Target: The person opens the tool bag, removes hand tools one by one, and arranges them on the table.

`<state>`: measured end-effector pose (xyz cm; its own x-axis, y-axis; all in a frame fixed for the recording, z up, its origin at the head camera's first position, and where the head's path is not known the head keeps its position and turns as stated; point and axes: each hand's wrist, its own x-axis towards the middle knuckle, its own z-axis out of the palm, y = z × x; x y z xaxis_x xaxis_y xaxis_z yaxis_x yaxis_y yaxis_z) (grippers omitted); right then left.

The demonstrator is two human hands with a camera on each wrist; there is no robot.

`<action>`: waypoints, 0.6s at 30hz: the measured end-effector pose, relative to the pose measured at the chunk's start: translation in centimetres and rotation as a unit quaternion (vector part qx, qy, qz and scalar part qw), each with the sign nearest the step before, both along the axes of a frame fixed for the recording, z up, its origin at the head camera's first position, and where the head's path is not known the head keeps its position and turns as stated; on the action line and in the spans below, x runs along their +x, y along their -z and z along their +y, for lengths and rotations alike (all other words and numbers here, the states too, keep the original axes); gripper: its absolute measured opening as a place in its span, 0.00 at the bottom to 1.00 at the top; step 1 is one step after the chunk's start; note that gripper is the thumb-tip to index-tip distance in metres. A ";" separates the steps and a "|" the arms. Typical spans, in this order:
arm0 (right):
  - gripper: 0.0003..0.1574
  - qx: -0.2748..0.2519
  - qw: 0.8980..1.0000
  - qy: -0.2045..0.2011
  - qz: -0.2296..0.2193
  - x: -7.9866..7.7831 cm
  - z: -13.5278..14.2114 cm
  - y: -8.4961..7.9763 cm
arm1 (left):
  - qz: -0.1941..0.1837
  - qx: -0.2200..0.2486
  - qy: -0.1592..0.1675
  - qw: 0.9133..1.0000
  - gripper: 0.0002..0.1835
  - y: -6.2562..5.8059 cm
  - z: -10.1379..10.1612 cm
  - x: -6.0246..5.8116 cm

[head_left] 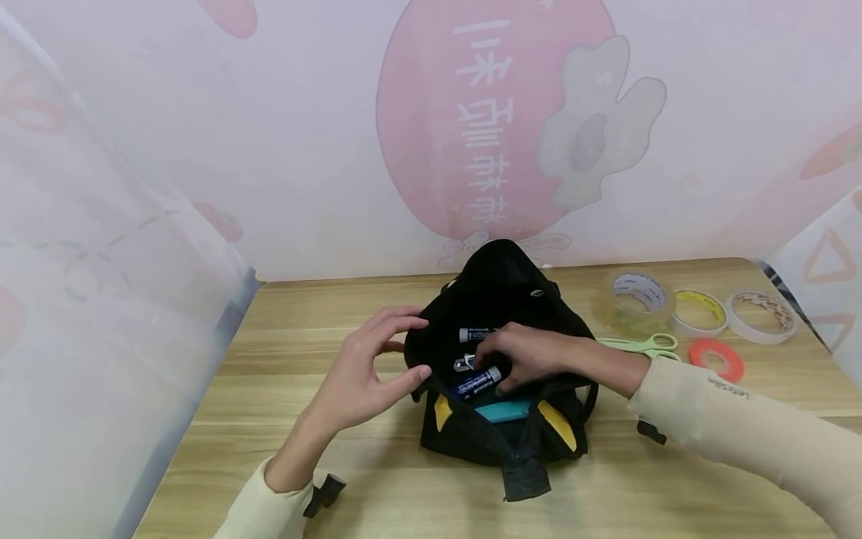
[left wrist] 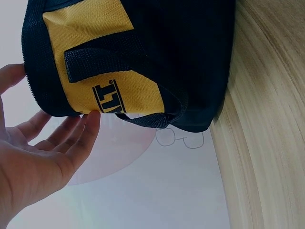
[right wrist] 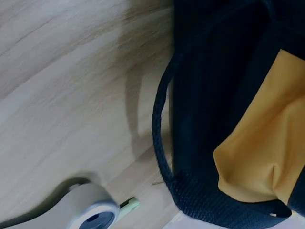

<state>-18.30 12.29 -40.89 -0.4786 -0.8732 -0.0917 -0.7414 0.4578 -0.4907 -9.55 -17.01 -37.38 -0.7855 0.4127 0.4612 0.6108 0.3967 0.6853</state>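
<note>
The bag point(head_left: 471, 442) is set on the table point(head_left: 269, 374) in the lower middle of the head frame, its mouth gaping upward, seemingly so that its inside can be both seen and reached. Its left rim is touched by the left hand point(head_left: 353, 382), whose thumb and fingers are spread apart; the mouth is probably steadied wide that way. The right hand point(head_left: 521, 352) is lowered inside, fingers bent downward beside a lower tube point(head_left: 480, 382) and a silver piece point(head_left: 463, 364); whether anything is pinched cannot be told, as the fingertips are hidden. An upper tube point(head_left: 474, 335) is seen above them, and a teal piece point(head_left: 505, 411) at the front. At the frame's right, clear tape point(head_left: 649, 296), a yellow-cored roll point(head_left: 707, 303), a white roll point(head_left: 777, 311), red tape point(head_left: 736, 367) and scissors point(head_left: 626, 345) are grouped, perhaps so that space is left for the bag.
</note>
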 end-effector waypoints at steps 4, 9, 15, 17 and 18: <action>0.26 0.006 1.000 -0.012 0.003 -0.1 -0.6 0.3 | 0.003 0.002 0.004 1.000 0.27 0.1 0.0 -0.1; 0.24 0.009 1.000 -0.015 0.016 -0.2 -1.1 0.8 | 0.008 0.002 0.007 1.000 0.27 0.1 -0.1 -0.1; 0.22 -0.002 1.000 -0.018 0.019 -0.2 -1.0 0.7 | 0.007 -0.002 0.007 1.000 0.28 0.0 -0.1 0.0; 0.22 -0.005 1.000 -0.012 0.026 -0.1 -0.7 0.3 | 0.007 -0.005 0.009 1.000 0.28 0.0 -0.1 0.0; 0.22 -0.008 1.000 -0.008 0.029 0.0 -0.5 0.1 | 0.007 -0.006 0.010 1.000 0.28 0.0 -0.1 0.0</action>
<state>-18.34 11.77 -41.00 -0.4685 -0.8820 -0.0501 -0.7755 0.4378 -0.4548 -9.54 -17.07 -37.38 -0.7704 0.4335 0.4675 0.6283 0.3918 0.6721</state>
